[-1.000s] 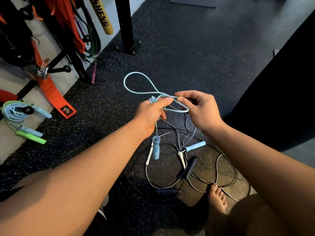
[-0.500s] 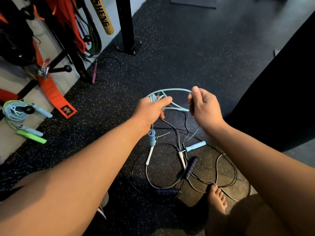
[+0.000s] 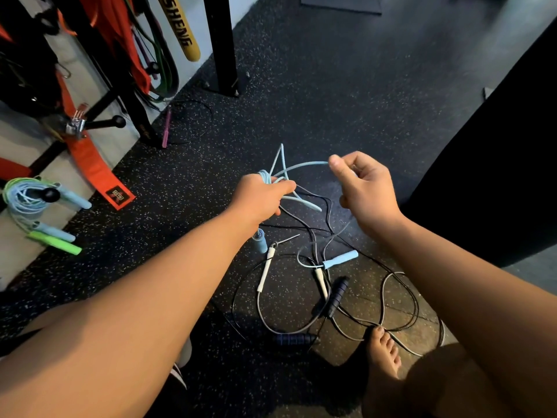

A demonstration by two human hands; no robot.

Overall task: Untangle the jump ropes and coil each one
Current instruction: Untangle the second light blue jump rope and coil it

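My left hand (image 3: 260, 199) is closed around several loops of the light blue jump rope (image 3: 301, 167). One of its blue handles (image 3: 260, 241) hangs just below that hand. My right hand (image 3: 366, 188) pinches the same rope a short way to the right, and the cord arcs between the two hands. The rope's other blue handle (image 3: 340, 258) lies on the floor below. Around it lies a tangle of a white-handled rope (image 3: 265, 273) and a black rope with dark blue handles (image 3: 337, 295).
Coiled blue and green ropes (image 3: 33, 206) lie at the left by the wall. A rack with orange straps (image 3: 90, 158) and bands stands at upper left, a black post (image 3: 221, 46) behind. A bare foot (image 3: 384, 354) rests on the cords. A large black shape (image 3: 497, 176) stands on the right.
The wide blue loop that stood above my hands has been drawn in to my left hand. My right hand slid right along the cord and lifted. The hanging blue handle rose.
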